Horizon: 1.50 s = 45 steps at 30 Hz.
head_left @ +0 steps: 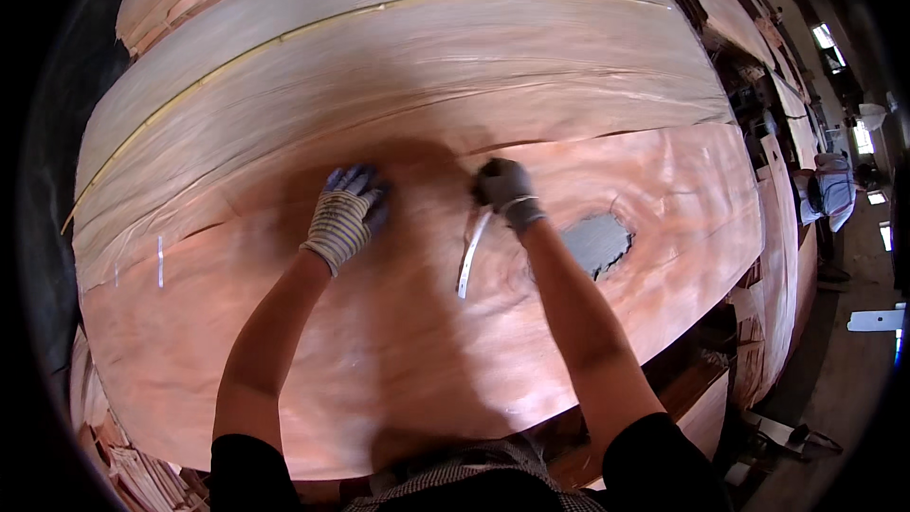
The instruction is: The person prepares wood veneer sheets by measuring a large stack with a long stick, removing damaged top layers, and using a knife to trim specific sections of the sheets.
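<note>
I stand over a broad sheet of reddish wood veneer (398, 351) that lies flat on top of a stack of paler veneer sheets (408, 66); the stack serves as my worktop. Its near edge runs just in front of my body, and the reddish sheet reaches from the left edge to the right edge.

My left hand (346, 216), in a striped knit glove with dark fingertips, rests palm down on the reddish sheet near its far edge, a little left of the middle. Its fingers (353, 180) lie flat on the wood, slightly spread, and grip nothing.

My right hand (504, 192), in a dark glove, presses on the same sheet just right of the middle, close to the far edge. Its fingers are curled together over the top end of a thin white strip of tape (471, 256). The strip runs from under that hand toward me, along the sheet, with its lower end lying free on the wood. I cannot tell whether the fingers pinch the strip or only press it down.

To the right of my right forearm, a ragged hole (597, 245) in the reddish sheet shows a grey surface beneath. Near the left edge, a short white mark (160, 261) sits on the wood. A yellowish line (284, 33) curves across the pale sheets at the far side. Beyond the right edge, another person (829, 192) in light clothing bends by more stacked sheets.
</note>
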### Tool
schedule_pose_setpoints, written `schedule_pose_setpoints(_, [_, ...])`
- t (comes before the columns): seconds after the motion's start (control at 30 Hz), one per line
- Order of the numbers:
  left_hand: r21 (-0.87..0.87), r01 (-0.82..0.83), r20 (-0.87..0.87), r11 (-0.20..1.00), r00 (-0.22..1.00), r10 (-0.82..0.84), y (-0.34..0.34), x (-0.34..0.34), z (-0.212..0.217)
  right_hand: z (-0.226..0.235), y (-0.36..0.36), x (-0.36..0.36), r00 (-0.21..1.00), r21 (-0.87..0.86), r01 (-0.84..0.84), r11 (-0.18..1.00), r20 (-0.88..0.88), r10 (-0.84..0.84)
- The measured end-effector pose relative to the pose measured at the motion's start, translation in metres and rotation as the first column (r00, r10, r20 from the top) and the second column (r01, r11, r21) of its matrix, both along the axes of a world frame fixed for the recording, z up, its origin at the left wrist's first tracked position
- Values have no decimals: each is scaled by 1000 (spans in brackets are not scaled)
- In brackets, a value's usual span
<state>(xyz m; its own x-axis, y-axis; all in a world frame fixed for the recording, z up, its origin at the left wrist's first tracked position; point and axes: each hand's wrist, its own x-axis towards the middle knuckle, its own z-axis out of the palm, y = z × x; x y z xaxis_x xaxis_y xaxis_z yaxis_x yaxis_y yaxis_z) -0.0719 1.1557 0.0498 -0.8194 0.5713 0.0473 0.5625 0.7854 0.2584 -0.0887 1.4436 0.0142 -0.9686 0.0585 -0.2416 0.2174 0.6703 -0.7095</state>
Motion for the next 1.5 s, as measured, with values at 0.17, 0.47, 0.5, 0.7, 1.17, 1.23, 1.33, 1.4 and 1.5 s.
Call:
schedule_pose_setpoints(0.17, [143, 33, -217, 989, 976, -1, 111, -22, 6, -32, 83, -12, 904, -162, 424, 891, 136, -406])
schedule_pose_setpoints(0.47, [-5, 249, -296, 969, 925, -239, 204, -49, -56, -1, 89, 11, 960, 326, 223, 919, -237, -149])
schedule_pose_setpoints(0.5, [-36, 206, -308, 978, 929, -207, 201, -54, -61, 13, 94, 18, 944, 366, 278, 888, -275, -182])
schedule_pose_setpoints(0.7, [-341, 87, -141, 936, 980, -142, 236, -37, -7, 73, 173, 96, 990, -345, 136, 929, 85, -113])
schedule_pose_setpoints(1.17, [-683, -262, -70, 681, 952, 297, 324, -54, 11, -31, 448, -36, 955, -103, 278, 955, -82, -286])
schedule_pose_setpoints(1.23, [-627, -360, -154, 691, 927, 342, 330, -62, 11, -33, 448, -63, 959, -45, 261, 964, -106, -265])
schedule_pose_setpoints(1.33, [-207, -377, -213, 903, 918, 335, 411, -59, 8, -37, 439, -71, 966, -112, 256, 960, -11, -259])
schedule_pose_setpoints(1.4, [0, -78, -314, 997, 947, 74, 502, -69, -10, -53, 469, -69, 943, -228, 324, 918, -7, -334])
schedule_pose_setpoints(1.5, [111, 154, -249, 982, 961, -123, 561, -94, -41, -28, 445, -68, 948, -48, 316, 947, -12, -317])
